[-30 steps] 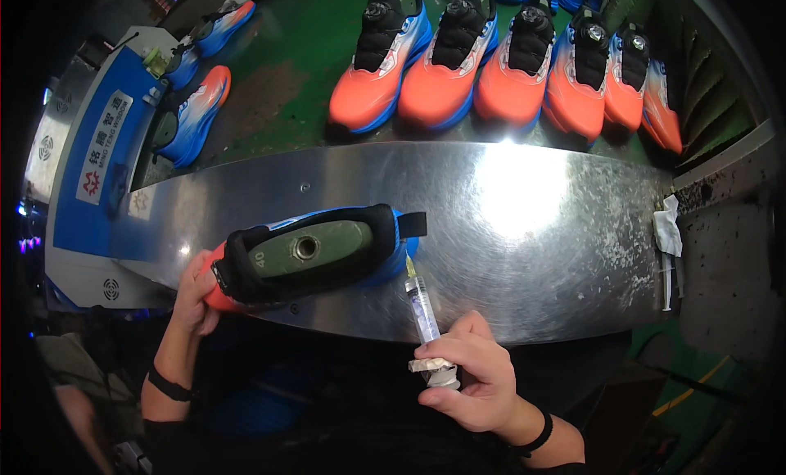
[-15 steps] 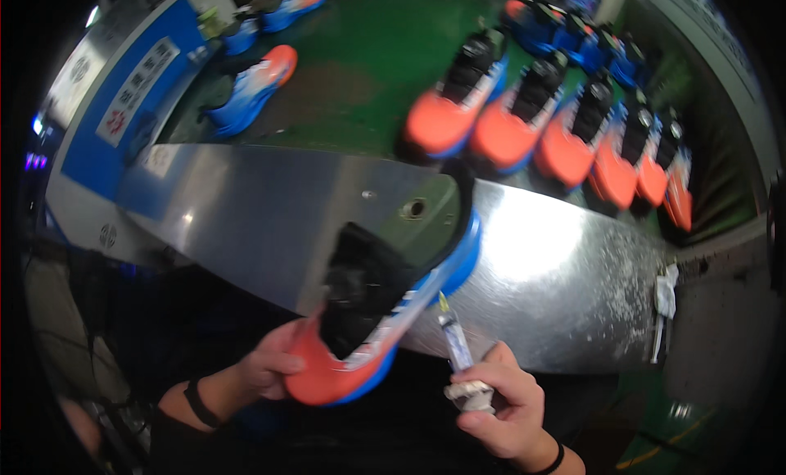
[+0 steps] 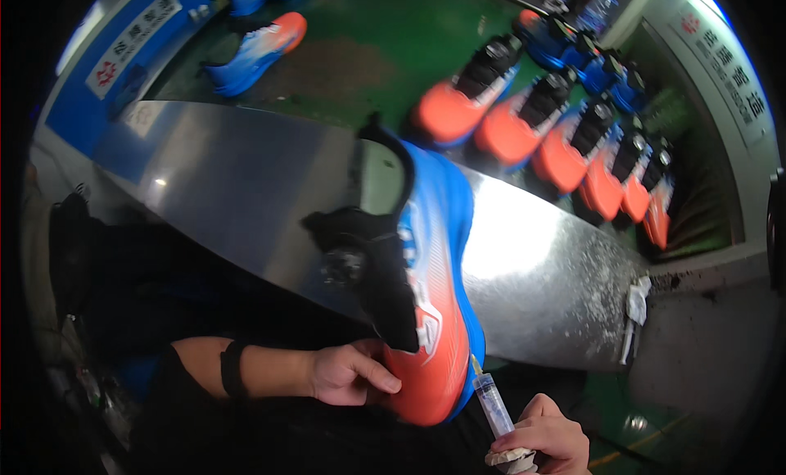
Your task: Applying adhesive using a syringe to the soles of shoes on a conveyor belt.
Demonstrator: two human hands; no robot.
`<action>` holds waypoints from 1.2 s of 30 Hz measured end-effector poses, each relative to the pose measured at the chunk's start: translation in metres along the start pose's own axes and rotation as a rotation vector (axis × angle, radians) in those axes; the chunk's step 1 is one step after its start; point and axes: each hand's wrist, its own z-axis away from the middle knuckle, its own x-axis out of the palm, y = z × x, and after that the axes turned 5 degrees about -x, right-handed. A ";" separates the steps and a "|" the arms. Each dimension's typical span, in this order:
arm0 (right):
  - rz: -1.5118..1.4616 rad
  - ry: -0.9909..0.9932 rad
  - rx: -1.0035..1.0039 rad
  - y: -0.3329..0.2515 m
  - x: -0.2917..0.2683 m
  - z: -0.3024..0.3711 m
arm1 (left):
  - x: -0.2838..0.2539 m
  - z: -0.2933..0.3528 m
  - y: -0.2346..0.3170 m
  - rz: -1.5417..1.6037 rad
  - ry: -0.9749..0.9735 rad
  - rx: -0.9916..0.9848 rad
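Steel bench (image 3: 229,188) runs across the view; behind it a green belt (image 3: 360,57) carries a row of orange-and-blue shoes (image 3: 524,123). One orange-and-blue shoe (image 3: 430,295) stands on end over the bench's near edge, toe down, with the left hand (image 3: 348,375) cupped around its toe end. Right hand (image 3: 544,438) is closed around a syringe (image 3: 491,400), whose needle tip meets the blue sole edge near the toe.

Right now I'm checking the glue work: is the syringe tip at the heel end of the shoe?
No: the syringe in the right hand points at the orange toe end of the shoe, which the left hand steadies.
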 end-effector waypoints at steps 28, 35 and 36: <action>0.431 0.204 -0.180 0.000 -0.003 0.059 | 0.036 -0.093 0.007 -0.213 -0.088 0.054; 0.722 0.176 -0.289 0.007 0.008 0.047 | 0.044 -0.098 0.005 -0.170 -0.033 0.090; 0.768 0.137 -0.271 0.005 0.007 0.047 | 0.045 -0.098 0.005 -0.163 -0.018 0.087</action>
